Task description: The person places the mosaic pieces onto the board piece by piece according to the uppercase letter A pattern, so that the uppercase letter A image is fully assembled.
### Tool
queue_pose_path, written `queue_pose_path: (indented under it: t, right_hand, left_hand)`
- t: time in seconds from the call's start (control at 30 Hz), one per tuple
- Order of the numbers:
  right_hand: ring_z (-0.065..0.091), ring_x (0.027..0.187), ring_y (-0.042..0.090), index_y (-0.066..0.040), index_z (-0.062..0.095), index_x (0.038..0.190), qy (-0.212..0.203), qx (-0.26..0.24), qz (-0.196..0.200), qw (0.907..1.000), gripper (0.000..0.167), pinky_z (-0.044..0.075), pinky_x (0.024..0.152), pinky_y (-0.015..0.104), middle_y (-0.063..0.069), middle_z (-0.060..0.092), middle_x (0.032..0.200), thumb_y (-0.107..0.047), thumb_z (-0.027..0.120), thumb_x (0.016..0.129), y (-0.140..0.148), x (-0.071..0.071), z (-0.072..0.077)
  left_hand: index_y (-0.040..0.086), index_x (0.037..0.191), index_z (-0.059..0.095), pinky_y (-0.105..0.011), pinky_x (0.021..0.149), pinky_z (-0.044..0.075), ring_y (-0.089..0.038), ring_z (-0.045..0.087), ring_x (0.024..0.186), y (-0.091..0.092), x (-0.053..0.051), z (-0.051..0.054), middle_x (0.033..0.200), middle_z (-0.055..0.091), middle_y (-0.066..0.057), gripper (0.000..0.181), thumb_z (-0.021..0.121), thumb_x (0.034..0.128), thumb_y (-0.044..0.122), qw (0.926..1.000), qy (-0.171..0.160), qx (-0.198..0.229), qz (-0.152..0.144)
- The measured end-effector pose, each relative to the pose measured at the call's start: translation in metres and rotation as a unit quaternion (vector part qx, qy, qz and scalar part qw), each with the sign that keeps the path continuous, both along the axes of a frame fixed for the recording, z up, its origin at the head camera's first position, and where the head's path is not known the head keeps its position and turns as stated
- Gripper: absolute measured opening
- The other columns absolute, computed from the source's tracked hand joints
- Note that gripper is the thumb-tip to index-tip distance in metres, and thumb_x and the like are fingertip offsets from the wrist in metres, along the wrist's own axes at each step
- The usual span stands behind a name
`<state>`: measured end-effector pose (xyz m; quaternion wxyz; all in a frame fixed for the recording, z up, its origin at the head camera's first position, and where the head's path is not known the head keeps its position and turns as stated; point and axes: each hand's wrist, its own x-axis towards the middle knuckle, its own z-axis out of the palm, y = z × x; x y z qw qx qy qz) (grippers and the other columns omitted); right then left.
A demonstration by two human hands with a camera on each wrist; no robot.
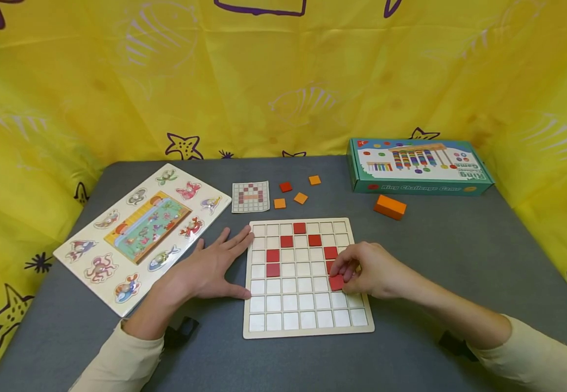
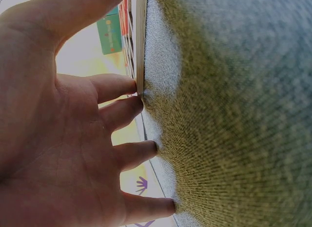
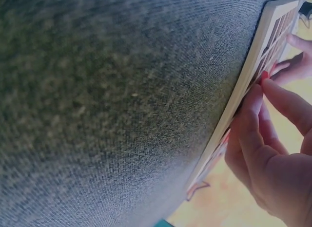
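Note:
A wooden grid board (image 1: 308,330) lies on the grey table, with several red squares such as the top one (image 1: 300,228) in its cells. My right hand (image 1: 374,270) pinches a red square (image 1: 336,282) over the right part of the board, fifth row down. The right wrist view shows the same hand (image 3: 273,154) with the red piece (image 3: 264,76) between thumb and finger. My left hand (image 1: 210,269) has its fingers spread, fingertips and thumb touching the board's left edge; in the left wrist view the hand (image 2: 73,124) is seen from the palm side, fingertips down on the table.
A small pattern card (image 1: 251,207) stands behind the board, beside a loose red square (image 1: 285,187) and several orange squares (image 1: 279,203). An animal puzzle board (image 1: 82,275) lies at the left. A green game box (image 1: 420,188) and an orange block (image 1: 389,207) are at the back right.

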<state>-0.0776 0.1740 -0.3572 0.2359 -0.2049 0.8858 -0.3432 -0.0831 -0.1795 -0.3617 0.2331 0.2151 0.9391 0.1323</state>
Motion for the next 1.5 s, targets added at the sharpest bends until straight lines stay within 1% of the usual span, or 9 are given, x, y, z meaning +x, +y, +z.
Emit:
queue_pose_path:
  t: [0.17,0.33,0.63,0.97,1.5]
  right_hand:
    - [0.061,0.075,0.012,-0.015,0.078,0.093,0.003,0.008,-0.002,1.0,0.027,0.053,0.067,0.023,-0.004,0.067,0.081,0.003,0.082,0.075,-0.0009,0.0001,-0.0009]
    - [0.061,0.075,0.013,-0.015,0.078,0.092,0.006,0.016,-0.003,0.9998,0.026,0.054,0.066,0.023,-0.005,0.067,0.079,0.002,0.083,0.074,-0.0011,0.0,-0.0014]
    - [0.061,0.073,0.012,-0.015,0.078,0.091,0.026,0.012,-0.003,0.9996,0.027,0.054,0.065,0.023,-0.005,0.067,0.077,0.004,0.082,0.072,-0.0019,0.0015,-0.0031]
    - [0.062,0.073,0.012,-0.015,0.077,0.091,0.023,0.007,-0.005,0.9997,0.027,0.055,0.066,0.024,-0.004,0.067,0.077,0.003,0.082,0.072,-0.0011,0.0028,-0.0035]
    - [0.061,0.074,0.012,-0.015,0.076,0.091,0.03,0.009,-0.005,0.9995,0.025,0.054,0.065,0.023,-0.004,0.067,0.078,0.002,0.083,0.074,-0.001,0.0025,-0.0052]
  left_hand:
    - [0.021,0.169,0.02,-0.084,0.113,0.013,-0.047,0.011,0.16,-0.0001,0.0002,-0.0006,0.177,0.011,-0.001,0.117,0.082,0.0795,0.064,1.0,0.002,0.002,-0.001]
    - [0.021,0.169,0.019,-0.084,0.113,0.013,-0.047,0.01,0.16,-0.0002,0.0,-0.0009,0.177,0.011,-0.001,0.117,0.082,0.0794,0.064,1.0,0.001,0.002,-0.001]
    - [0.021,0.169,0.019,-0.084,0.113,0.013,-0.047,0.011,0.16,-0.0003,-0.0007,-0.001,0.177,0.011,-0.001,0.118,0.082,0.0793,0.064,1.0,0.0,0.0,-0.001]
    - [0.021,0.169,0.02,-0.084,0.113,0.013,-0.047,0.011,0.16,0.0,-0.0004,-0.001,0.177,0.011,-0.002,0.117,0.082,0.0793,0.064,1.0,0.001,-0.001,-0.001]
    - [0.021,0.169,0.019,-0.084,0.113,0.012,-0.047,0.01,0.16,0.0003,-0.0006,-0.0008,0.177,0.01,-0.001,0.118,0.082,0.0792,0.064,1.0,-0.001,-0.001,0.001]
